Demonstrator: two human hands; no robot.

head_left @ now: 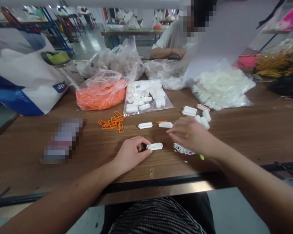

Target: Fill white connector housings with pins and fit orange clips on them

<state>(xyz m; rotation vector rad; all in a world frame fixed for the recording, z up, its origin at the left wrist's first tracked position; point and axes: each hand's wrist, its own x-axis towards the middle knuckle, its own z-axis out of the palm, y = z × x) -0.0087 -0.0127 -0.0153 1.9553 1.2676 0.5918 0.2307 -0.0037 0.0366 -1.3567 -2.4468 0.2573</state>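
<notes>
My left hand [133, 152] pinches the left end of a white connector housing [156, 146] between thumb and fingers, its rows of small openings turned up. My right hand [188, 133] hovers to the right with its fingertips drawn together; whatever they hold, if anything, is too small to make out. Just beyond those fingertips lies a second white housing [165, 124] with an orange frame [161, 122] behind it. Another white housing [145, 125] rests to its left. Partly under my right hand is a pile of tiny white pieces [182, 148].
Loose orange frames [112, 122] lie left of centre, before a bag of orange parts [101, 94]. Bags of white parts [146, 94] and pale parts [221, 86] stand behind. More white housings [189, 110] sit at right. A co-worker's arm [168, 52] shows across the table.
</notes>
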